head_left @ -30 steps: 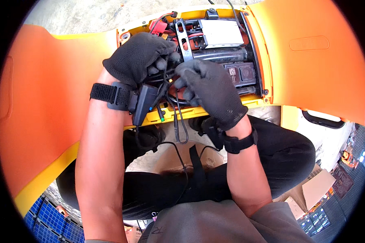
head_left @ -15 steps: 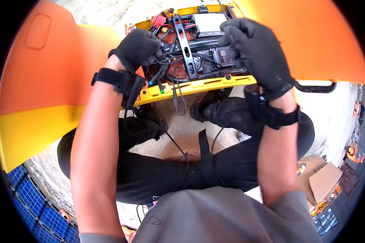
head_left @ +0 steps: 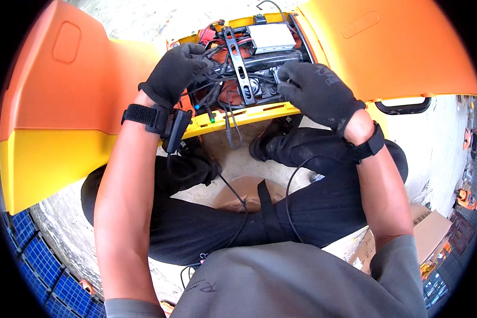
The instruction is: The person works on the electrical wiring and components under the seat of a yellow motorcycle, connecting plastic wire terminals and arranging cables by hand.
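My left hand [head_left: 180, 68], in a black glove, has its fingers curled around black cables [head_left: 214, 79] at the left of an open yellow-rimmed housing [head_left: 259, 110]. My right hand [head_left: 318, 94], also gloved, is curled at the right side of the bay, fingertips by a dark module [head_left: 272, 74]; what they hold is hidden. Between my hands a slotted black bracket [head_left: 237, 58] crosses the bay. Behind are a silver box [head_left: 272, 38], a black tube [head_left: 265, 62] and a red connector [head_left: 207, 33]. Loose cable loops hang over the front rim.
Orange panels [head_left: 384, 58] flank the bay, the left one with a yellow lower part [head_left: 53, 164]. My crossed legs [head_left: 259, 222] are below on a pale floor [head_left: 432, 138]. Blue crates [head_left: 42, 265] are at lower left, a cardboard box [head_left: 429, 233] at lower right.
My right hand moved right and up off the middle of the cables, then came down and left to the bay's right side. My left hand stays at the cables; the view has shifted slightly.
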A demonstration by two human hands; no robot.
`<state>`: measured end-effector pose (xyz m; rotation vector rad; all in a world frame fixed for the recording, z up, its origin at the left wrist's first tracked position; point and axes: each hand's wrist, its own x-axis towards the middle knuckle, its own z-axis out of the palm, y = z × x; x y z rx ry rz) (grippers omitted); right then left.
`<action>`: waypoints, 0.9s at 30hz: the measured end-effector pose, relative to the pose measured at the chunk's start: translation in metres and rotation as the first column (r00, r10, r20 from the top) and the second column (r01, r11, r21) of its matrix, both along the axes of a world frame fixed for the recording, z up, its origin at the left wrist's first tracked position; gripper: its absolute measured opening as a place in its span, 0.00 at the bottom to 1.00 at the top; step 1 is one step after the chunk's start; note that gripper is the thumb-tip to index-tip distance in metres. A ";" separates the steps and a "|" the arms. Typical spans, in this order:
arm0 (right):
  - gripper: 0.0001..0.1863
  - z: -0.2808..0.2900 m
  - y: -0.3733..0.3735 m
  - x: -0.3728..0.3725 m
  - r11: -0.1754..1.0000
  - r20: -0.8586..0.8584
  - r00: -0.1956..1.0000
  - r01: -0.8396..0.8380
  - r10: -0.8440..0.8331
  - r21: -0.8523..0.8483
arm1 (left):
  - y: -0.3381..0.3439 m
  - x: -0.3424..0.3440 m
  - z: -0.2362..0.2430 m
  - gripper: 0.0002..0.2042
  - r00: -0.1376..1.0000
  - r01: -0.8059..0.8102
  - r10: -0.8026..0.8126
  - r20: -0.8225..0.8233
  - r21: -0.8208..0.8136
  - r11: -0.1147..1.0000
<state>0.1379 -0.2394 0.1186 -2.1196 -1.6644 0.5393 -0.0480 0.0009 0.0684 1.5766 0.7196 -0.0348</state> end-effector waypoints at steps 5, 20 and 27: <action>0.12 -0.006 0.000 0.002 0.999 -0.001 1.000 0.001 -0.001 -0.051 | -0.008 0.002 0.000 0.20 0.995 -0.037 0.047 -0.085 0.113 0.993; 0.12 -0.012 -0.005 0.015 1.000 0.067 0.997 0.028 -0.028 -0.003 | -0.038 -0.012 -0.013 0.41 0.968 0.199 -0.242 -0.066 0.790 0.579; 0.15 -0.009 -0.006 0.019 0.992 0.095 0.990 0.110 -0.105 -0.054 | -0.036 -0.007 -0.002 0.24 0.957 0.260 -0.259 -0.133 0.790 0.555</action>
